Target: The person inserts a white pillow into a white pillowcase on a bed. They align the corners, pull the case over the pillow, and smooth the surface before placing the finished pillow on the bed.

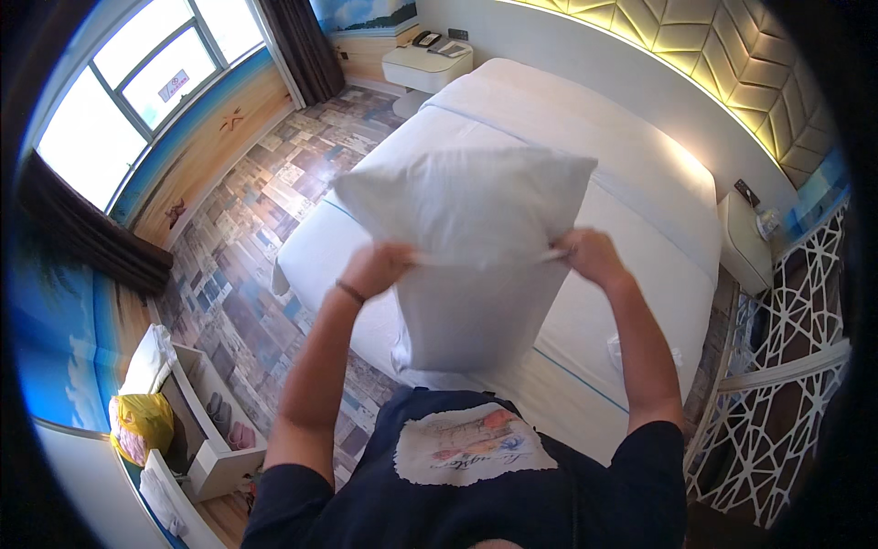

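Note:
A white pillow (466, 197) in a white pillowcase (480, 316) is held up in front of me, over the near part of the bed (631, 229). My left hand (380, 267), with a dark band at the wrist, is closed on the left side of the pillowcase. On the opposite side, my right hand (590, 256) grips it too, fingers closed. Between the hands a fold or hem runs straight across. Above that line the pillow bulges, with two corners sticking out; below it a slightly blurred part hangs down. My fingertips are partly hidden by the fabric.
White bedding with thin blue stripes covers the bed. Bedside tables stand at its far left (425, 69) and right (745, 242), the left one bearing a telephone (426, 38). A low cabinet (215, 467) with slippers and a yellow bag (146, 423) sits lower left. A white lattice partition (777, 412) stands right.

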`<state>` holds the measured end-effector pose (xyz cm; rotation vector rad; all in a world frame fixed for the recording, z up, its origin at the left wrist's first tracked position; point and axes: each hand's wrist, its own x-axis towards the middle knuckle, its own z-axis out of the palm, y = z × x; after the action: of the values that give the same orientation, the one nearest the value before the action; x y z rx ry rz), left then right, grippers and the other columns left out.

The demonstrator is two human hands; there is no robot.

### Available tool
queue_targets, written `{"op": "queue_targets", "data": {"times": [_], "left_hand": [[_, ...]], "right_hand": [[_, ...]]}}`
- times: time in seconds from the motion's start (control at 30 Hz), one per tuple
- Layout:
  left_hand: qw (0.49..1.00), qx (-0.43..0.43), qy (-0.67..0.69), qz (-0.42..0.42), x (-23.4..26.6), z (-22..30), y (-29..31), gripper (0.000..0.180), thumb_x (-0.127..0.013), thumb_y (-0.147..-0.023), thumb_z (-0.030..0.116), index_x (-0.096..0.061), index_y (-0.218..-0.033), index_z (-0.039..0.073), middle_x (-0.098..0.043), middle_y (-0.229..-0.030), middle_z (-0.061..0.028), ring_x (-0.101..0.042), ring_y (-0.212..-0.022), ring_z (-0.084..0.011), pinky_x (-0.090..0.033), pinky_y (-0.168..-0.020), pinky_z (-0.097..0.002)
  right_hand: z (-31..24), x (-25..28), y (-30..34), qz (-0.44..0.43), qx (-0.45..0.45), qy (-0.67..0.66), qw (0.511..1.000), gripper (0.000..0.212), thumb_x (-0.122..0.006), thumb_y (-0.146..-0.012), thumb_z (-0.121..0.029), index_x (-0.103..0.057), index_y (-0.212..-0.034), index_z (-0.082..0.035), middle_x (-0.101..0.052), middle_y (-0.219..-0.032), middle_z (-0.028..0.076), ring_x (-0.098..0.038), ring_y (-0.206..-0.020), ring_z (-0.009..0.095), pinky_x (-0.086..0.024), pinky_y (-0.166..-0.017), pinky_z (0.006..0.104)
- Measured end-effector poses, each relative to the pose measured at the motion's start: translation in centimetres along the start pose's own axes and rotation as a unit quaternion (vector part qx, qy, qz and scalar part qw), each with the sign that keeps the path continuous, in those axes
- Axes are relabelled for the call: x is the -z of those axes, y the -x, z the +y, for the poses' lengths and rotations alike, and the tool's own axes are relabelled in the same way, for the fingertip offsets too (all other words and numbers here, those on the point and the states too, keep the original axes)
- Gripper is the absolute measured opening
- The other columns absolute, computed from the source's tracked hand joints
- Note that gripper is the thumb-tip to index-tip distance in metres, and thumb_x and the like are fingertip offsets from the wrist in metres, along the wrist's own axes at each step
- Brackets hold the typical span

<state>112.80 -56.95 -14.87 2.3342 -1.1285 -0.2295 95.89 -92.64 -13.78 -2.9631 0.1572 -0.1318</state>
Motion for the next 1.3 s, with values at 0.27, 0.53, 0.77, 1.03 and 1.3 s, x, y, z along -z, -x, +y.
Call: {"op": "queue_targets", "data": {"times": [0.27,0.53,0.77,1.03,1.3], "left_hand": [[0.951,-0.182,0.045,0.247,5.2,6.6,-11.2,0.011,-0.067,-0.079,0.013,-0.072,-0.087,0.009,-0.068,-0.080,-0.0083,-0.062,-0.078,-0.0283,-0.046,-0.075,-0.0371],[0.962,-0.146,-0.118,0.199,-5.3,-2.6,-12.0,0.006,-0.063,-0.075,0.014,-0.068,-0.074,0.017,-0.064,-0.086,-0.0015,-0.050,-0.105,-0.0267,-0.030,-0.094,-0.0459],[0.827,0.281,0.449,-0.191,-13.3,-12.8,-1.3,0.042,-0.059,-0.088,0.030,-0.059,-0.121,0.003,-0.065,-0.112,-0.0077,-0.062,-0.099,-0.0200,-0.052,-0.085,-0.0367],[0.759,0.486,0.432,-0.033,-2.4,-15.9,11.4,0.097,-0.041,-0.082,0.076,-0.029,-0.145,0.003,-0.039,-0.146,-0.0145,-0.038,-0.133,-0.0306,-0.029,-0.110,-0.0411],[0.918,0.390,-0.063,0.043,-10.0,-18.5,14.0,0.078,-0.062,-0.081,0.057,-0.042,-0.141,0.011,-0.034,-0.145,-0.0259,-0.028,-0.135,-0.0437,-0.023,-0.110,-0.0508]], "right_hand": [[-4.2,16.1,2.7,0.293,-0.006,0.008,0.956,0.008,-0.070,-0.075,-0.017,-0.068,-0.072,-0.010,-0.061,-0.071,0.009,-0.060,-0.071,0.028,-0.048,-0.063,0.0394],[-12.0,3.0,7.3,0.159,0.121,-0.039,0.979,0.006,-0.062,-0.076,-0.013,-0.059,-0.072,-0.009,-0.055,-0.072,0.009,-0.058,-0.068,0.027,-0.048,-0.060,0.0403],[-22.7,-16.5,5.8,0.018,0.048,-0.358,0.932,0.030,-0.062,-0.081,-0.017,-0.063,-0.109,-0.007,-0.059,-0.115,0.023,-0.054,-0.111,0.038,-0.040,-0.097,0.0459],[-23.2,-20.1,5.7,-0.187,0.201,-0.586,0.762,0.031,-0.062,-0.089,-0.024,-0.063,-0.111,-0.003,-0.065,-0.111,0.014,-0.058,-0.108,0.030,-0.043,-0.097,0.0391],[-9.7,-22.7,7.6,0.162,-0.150,-0.196,0.955,0.036,-0.059,-0.089,-0.034,-0.062,-0.113,-0.007,-0.054,-0.126,0.018,-0.046,-0.122,0.034,-0.036,-0.101,0.0413]]}}
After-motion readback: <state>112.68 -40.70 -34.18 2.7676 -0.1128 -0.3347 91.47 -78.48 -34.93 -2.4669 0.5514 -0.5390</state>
